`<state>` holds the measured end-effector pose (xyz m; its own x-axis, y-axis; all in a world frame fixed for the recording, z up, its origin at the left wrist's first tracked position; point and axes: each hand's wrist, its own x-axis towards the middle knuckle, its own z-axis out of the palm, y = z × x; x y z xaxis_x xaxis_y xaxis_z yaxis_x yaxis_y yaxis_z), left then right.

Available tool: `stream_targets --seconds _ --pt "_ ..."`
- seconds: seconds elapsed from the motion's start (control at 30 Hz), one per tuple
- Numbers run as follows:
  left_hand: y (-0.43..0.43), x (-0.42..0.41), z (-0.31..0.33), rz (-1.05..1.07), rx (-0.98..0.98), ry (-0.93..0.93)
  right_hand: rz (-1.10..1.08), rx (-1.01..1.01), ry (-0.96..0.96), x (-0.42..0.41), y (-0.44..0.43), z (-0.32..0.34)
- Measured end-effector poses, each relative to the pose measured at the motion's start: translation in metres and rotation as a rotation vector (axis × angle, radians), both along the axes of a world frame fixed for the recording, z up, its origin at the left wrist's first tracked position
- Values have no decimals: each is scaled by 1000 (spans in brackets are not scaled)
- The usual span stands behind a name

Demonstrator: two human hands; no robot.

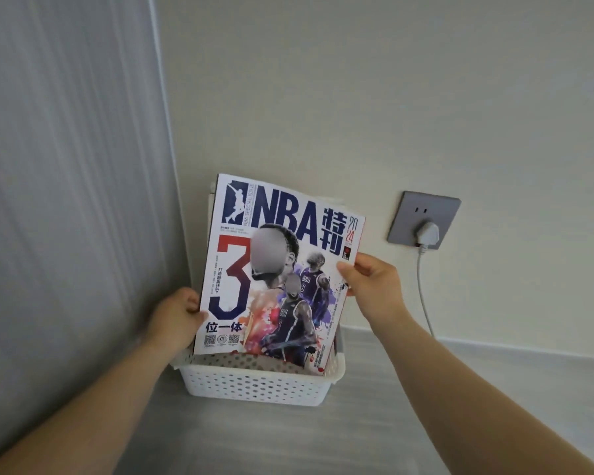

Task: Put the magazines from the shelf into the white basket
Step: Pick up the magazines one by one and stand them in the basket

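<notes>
A basketball magazine [271, 265] with a big red and blue "3" on its cover stands upright, its lower edge inside the white perforated basket [254, 385] on the grey floor. My left hand [175, 320] grips its left edge low down. My right hand [367, 279] pinches its right edge higher up. Edges of other magazines [210, 200] show behind it at the top left; how many is hidden.
A grey panel [66, 200] rises on the left, close to the basket. The cream wall behind carries a grey socket [422, 219] with a white plug and a cable [422, 296] hanging down to the right of the basket.
</notes>
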<state>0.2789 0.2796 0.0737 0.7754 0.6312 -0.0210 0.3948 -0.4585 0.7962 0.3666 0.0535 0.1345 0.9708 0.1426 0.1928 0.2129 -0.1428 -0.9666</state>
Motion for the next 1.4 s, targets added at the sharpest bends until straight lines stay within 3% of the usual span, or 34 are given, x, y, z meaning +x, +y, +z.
stream_targets --seconds 0.33,0.47,0.6,0.8,0.93,1.1,1.27,1.4 --pt "-7 18 -13 84 28 -29 -26 -11 94 12 7 -17" --pt "-9 20 -9 163 -82 -238 -59 -103 51 14 17 -20" --pt "-18 26 -6 31 -224 -342 71 -13 168 12 25 -24" --pt "-21 31 -5 -15 -324 -349 103 68 153 16 41 -34" --pt "-21 30 -3 -33 -344 -317 154 -25 112 16 33 -35" --pt "-28 21 -2 2 -289 -245 150 -206 86 9 15 -37" --pt "-66 -6 2 71 -129 -330 13 -362 46 -8 -28 -41" --pt "-130 -25 7 -139 -47 -294 -87 -320 36 -28 -94 -44"
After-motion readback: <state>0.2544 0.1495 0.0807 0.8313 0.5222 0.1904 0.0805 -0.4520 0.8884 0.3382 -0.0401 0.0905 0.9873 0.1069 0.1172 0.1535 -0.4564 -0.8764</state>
